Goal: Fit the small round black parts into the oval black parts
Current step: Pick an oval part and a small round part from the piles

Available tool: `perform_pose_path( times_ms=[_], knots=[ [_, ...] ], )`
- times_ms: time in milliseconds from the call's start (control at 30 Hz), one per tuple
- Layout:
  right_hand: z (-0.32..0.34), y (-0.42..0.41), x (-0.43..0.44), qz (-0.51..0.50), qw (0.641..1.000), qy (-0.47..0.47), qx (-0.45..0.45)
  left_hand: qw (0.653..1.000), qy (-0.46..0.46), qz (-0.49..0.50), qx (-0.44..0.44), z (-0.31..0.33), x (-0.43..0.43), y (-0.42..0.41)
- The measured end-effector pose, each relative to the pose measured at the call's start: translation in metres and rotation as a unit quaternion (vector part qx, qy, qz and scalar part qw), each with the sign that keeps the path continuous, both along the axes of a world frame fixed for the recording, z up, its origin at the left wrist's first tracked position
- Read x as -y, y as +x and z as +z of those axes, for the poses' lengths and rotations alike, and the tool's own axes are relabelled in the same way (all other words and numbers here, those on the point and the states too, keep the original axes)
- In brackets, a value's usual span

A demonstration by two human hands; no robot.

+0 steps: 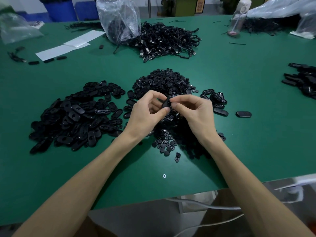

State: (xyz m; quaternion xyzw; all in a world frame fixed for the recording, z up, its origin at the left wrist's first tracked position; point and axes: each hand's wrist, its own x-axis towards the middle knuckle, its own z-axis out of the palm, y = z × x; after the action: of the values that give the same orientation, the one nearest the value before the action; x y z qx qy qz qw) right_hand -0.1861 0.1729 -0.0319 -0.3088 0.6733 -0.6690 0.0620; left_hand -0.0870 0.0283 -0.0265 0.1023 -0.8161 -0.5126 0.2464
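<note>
Both hands are up over the near side of the heap of small round parts [162, 82], a matte black mound of button-like discs, some showing a centre hole. Between the fingertips sits one oval part [165, 104], smooth black plastic with rounded ends, tilted on edge and lifted clear of the heap. The left hand [147, 112] has its fingers curled in and its thumb pressed against the lower edge of the oval part. The right hand [196, 113] pinches the upper end with thumb and forefinger, the other fingers folded beneath. Whether a round part lies under those fingertips cannot be told. Both forearms run in bare from the near edge, wrists bent slightly inward.

Left of the heap sprawls a wide pile of oval parts [77, 117], glossy shells, several with a hole. Just right of the heap is a small cluster of ovals [215, 98], and beyond that a lone oval [243, 114] lying flat. Behind the heap lies a tangle of black cables [167, 40] beside a crinkled clear plastic bag [118, 19]. All rests on the flat green table [239, 151].
</note>
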Motion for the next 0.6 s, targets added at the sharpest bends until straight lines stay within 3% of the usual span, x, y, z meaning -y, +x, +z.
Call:
perform_pose_path(
  times_ms=[300,600],
  knots=[
    [0.0004,0.0032,0.0001,-0.015,0.998,0.014,-0.056,1.0,0.003,-0.018,-0.022,0.002,-0.004,-0.001],
    [0.0024,0.008,-0.0002,-0.033,0.997,0.026,-0.068,0.996,0.082,-0.02,-0.035,0.0016,-0.0051,-0.0011]
  ],
)
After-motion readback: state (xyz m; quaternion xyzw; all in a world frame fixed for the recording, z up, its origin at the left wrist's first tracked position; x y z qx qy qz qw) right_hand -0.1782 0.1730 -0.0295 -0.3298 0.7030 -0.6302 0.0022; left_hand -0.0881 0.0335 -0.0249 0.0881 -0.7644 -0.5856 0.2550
